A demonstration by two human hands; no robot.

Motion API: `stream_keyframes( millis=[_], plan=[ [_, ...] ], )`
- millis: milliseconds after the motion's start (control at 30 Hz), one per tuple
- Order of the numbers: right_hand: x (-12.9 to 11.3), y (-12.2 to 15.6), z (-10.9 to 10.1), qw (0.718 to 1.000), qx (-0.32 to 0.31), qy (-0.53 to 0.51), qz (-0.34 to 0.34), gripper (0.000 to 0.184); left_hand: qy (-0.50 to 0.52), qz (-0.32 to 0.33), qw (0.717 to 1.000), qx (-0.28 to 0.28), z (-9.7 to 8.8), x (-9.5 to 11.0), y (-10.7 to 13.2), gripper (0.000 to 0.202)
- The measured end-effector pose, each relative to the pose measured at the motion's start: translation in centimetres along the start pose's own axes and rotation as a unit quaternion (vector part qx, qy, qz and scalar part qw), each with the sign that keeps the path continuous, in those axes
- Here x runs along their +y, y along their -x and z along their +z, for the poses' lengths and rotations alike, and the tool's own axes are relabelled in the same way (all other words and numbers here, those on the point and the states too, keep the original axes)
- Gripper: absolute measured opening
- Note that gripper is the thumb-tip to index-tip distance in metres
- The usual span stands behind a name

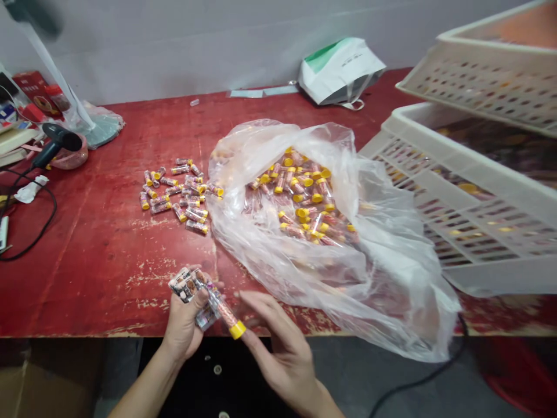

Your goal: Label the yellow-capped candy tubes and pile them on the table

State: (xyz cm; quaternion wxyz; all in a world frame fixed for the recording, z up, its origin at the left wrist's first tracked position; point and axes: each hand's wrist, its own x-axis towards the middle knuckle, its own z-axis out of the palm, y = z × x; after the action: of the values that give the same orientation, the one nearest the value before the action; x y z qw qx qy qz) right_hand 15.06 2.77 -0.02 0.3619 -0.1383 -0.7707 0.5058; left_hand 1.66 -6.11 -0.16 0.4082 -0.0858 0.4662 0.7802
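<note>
My left hand is at the table's front edge, closed round a small stack of printed labels and a yellow-capped tube that sticks out to the right. My right hand is just right of the tube, fingers stretched out and apart, holding nothing, its fingertips close to the tube's cap. A clear plastic bag full of the same yellow-capped tubes lies open in the middle of the red table. A loose pile of tubes lies to the bag's left.
Two white perforated crates stand stacked at the right, holding more tubes. A white and green bag lies at the back. At the far left are a barcode scanner, cables, boxes and a fan base. A black cable hangs below the table.
</note>
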Motion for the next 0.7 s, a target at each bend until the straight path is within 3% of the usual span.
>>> stream_keyframes(
  millis=[100, 233, 300, 433, 533, 700],
  plan=[
    [0.4, -0.4, 1.3, 1.0, -0.013, 0.009, -0.016, 0.047, -0.005, -0.006, 1.0, 0.002, 0.1, 0.0, 0.0, 0.055],
    [0.9, -0.8, 2.8, 0.999, 0.049, -0.009, -0.005, 0.042, 0.003, 0.025, 1.0, -0.011, 0.3, 0.3, -0.1, 0.072],
    [1.1, -1.2, 3.3, 0.999, 0.047, 0.001, 0.0, 0.045, 0.007, 0.018, 0.999, -0.03, 0.4, 0.3, 0.0, 0.076],
    [1.4, -2.1, 3.8, 0.998, 0.056, 0.002, -0.013, 0.041, 0.012, 0.03, 0.998, -0.05, 0.4, -0.1, 0.0, 0.074],
    [1.7, -2.4, 4.1, 0.995, 0.096, -0.01, 0.002, 0.039, 0.016, 0.036, 0.998, -0.04, 0.4, -0.3, -0.2, 0.071],
    [3.2, -2.9, 5.0, 0.992, 0.108, -0.053, 0.034, 0.033, 0.028, 0.037, 0.999, -0.021, 0.7, -0.1, -1.8, 0.067]
  ],
)
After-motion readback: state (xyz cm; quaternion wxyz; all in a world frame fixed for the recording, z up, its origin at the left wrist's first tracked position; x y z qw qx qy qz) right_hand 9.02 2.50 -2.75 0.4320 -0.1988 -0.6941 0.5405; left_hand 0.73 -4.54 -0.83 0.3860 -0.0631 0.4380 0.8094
